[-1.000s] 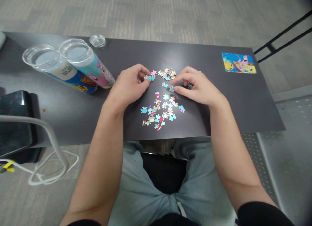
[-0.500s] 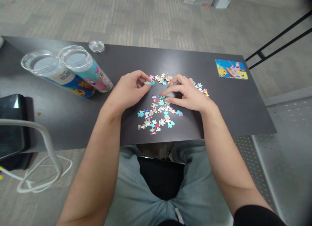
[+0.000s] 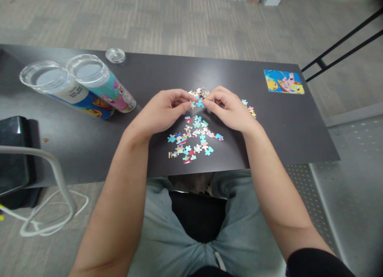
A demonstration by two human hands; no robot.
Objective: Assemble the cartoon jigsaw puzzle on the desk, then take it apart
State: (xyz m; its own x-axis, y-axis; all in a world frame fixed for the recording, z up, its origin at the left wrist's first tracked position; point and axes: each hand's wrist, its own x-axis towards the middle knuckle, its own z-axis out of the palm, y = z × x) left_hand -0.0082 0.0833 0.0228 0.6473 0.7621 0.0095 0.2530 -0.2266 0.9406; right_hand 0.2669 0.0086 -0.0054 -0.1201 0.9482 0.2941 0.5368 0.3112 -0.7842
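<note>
My left hand (image 3: 172, 107) is closed, thumb and fingertips pinching a small light jigsaw piece (image 3: 193, 105). Facing it, my right hand (image 3: 226, 106) is closed on a blue jigsaw piece (image 3: 200, 103), held at its right edge. The two pieces are side by side; whether they interlock I cannot tell. Just behind the fingertips lies a pile of mixed jigsaw pieces (image 3: 200, 92). Closer to me, loose pieces (image 3: 202, 139) in blue, white and red are spread over the dark table (image 3: 233, 157). More pieces (image 3: 250, 109) show beyond my right hand, which partly hides them.
Two clear-topped printed canisters, one blue (image 3: 80, 99) and one pink and turquoise (image 3: 115, 91), stand at the left. A round clear lid (image 3: 115, 55) lies behind them. A cartoon picture card (image 3: 284, 82) is at the far right. A black object (image 3: 14, 149) and white cable (image 3: 56, 169) are at left.
My right hand has moved back from the loose pieces and now holds a blue piece near the left hand. My left hand has shifted slightly right with its piece.
</note>
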